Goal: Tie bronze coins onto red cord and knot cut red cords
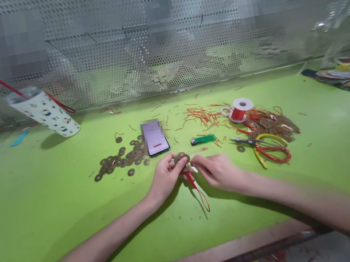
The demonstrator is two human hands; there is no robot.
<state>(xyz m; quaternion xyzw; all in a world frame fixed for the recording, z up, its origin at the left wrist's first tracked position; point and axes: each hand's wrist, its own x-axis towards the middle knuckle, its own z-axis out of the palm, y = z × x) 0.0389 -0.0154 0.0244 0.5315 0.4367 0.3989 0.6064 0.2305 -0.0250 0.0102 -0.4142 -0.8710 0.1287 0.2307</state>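
Observation:
My left hand is closed on a cluster of brown holed coins, thumb laid across them. A red braided cord hangs from the coins and ends in a thin loop over the table. Close beside them on the right, my right hand is closed in a pinch at the coins' edge, where a short bit of red cord shows at the fingertips. Loose holed coins lie scattered to the left, and coins with red cords are heaped to the right.
A phone lies just beyond my hands, with a green lighter to its right. Scissors and a red thread spool are at right. A tumbler stands back left. Red cord scraps lie before the perforated screen.

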